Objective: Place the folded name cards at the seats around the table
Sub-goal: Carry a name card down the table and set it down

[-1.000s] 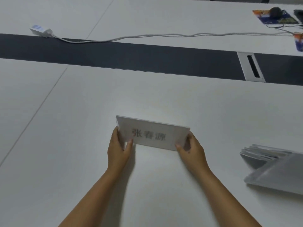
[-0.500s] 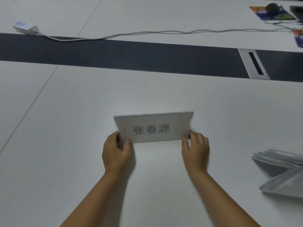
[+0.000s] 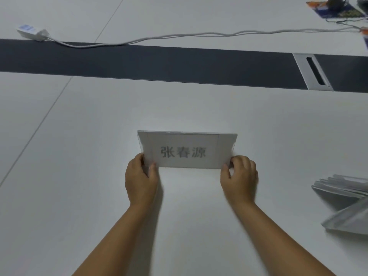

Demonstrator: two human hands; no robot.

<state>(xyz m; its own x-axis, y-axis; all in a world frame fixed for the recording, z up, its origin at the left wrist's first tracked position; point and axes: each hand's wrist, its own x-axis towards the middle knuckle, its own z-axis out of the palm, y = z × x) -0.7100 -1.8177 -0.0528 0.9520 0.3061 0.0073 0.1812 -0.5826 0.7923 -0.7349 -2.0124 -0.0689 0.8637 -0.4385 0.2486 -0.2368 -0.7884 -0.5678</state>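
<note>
Head view: name card (image 3: 187, 150) pinched at both lower corners by fingers (image 3: 153, 168).

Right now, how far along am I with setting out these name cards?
Early, as far as this view shows. Done: no card stands finished at any seat in view. In hand: the left hand and right hand pinch the lower corners of one printed name card on the white table. Left: a stack of folded cards waits at the right edge.
</note>
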